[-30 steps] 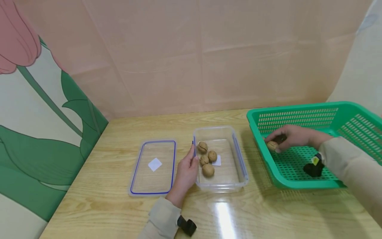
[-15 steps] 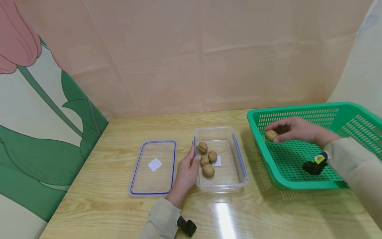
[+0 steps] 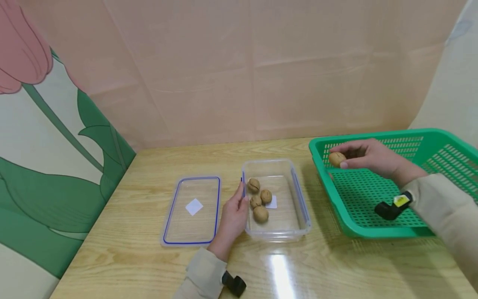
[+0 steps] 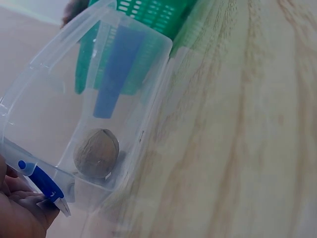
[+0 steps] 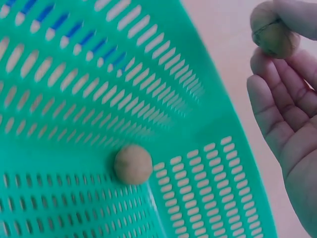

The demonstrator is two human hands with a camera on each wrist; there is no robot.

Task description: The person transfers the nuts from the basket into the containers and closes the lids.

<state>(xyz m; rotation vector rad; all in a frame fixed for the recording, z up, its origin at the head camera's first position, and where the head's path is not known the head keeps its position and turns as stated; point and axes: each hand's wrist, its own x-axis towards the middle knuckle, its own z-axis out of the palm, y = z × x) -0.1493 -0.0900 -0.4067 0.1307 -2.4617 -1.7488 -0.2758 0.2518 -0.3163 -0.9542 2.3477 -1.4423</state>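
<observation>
Brown walnut [image 3: 337, 160] in right hand [image 3: 380, 160], higher than before.

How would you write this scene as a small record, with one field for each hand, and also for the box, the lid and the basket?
Left hand: touches the left wall of the box
Right hand: pinches a walnut over the basket
Box: open, on the table; four walnuts inside
Lid: flat on the table, left of the box
Basket: right of the box; one more walnut visible inside
</observation>
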